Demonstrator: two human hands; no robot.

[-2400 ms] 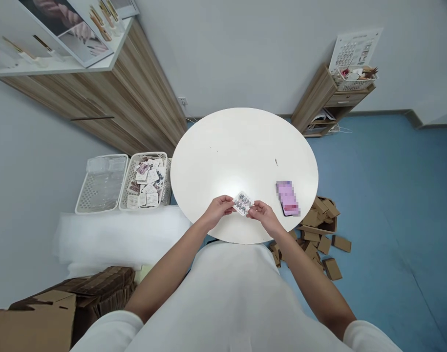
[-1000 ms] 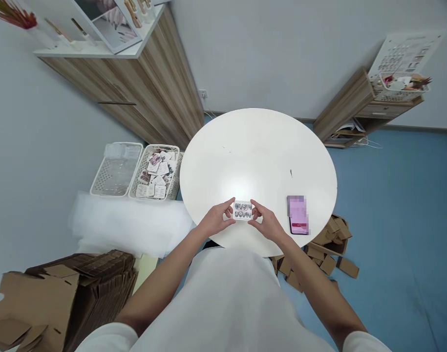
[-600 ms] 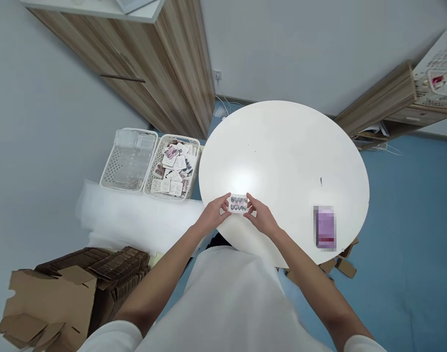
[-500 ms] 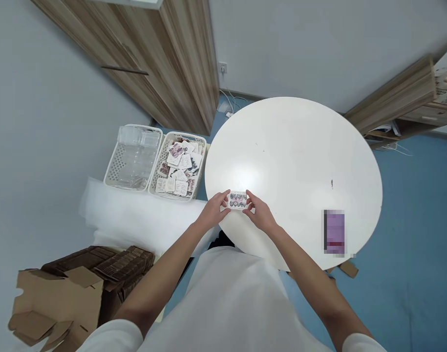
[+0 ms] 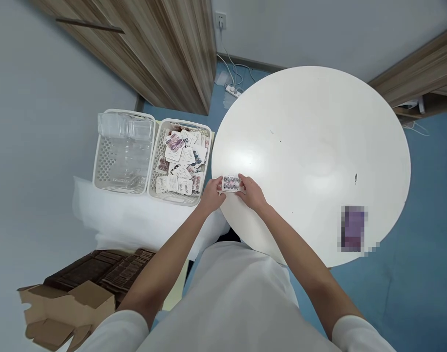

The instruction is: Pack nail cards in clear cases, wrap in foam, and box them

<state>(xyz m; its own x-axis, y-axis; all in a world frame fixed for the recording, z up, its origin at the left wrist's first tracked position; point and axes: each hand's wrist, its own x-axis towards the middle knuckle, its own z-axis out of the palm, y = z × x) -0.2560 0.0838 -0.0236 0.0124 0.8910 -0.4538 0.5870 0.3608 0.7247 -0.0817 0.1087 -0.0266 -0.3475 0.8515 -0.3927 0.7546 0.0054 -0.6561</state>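
Observation:
A small white card of press-on nails [image 5: 231, 184], silvery-grey in two rows, is held level over the near left edge of the round white table [image 5: 311, 122]. My left hand [image 5: 212, 195] pinches its left end between thumb and fingers. At the right end, the thumb and fingers of my right hand [image 5: 253, 193] grip it the same way. Just left of my left hand stands a white basket [image 5: 174, 199] heaped with similar nail cards [image 5: 186, 156], some face up and others showing printed text.
A second white basket [image 5: 98, 164] holds clear plastic packaging [image 5: 130, 159]. White wrapping sheet [image 5: 135, 215] lies before the baskets. Cardboard boxes [image 5: 73, 308] are at the lower left. A blurred purple object [image 5: 354, 225] lies on the table's right. A wooden cabinet [image 5: 164, 49] stands behind the baskets.
The view has shifted, so the table sits further right and higher. Both hands, still gripping the nail card, are slightly nearer the basket of cards.

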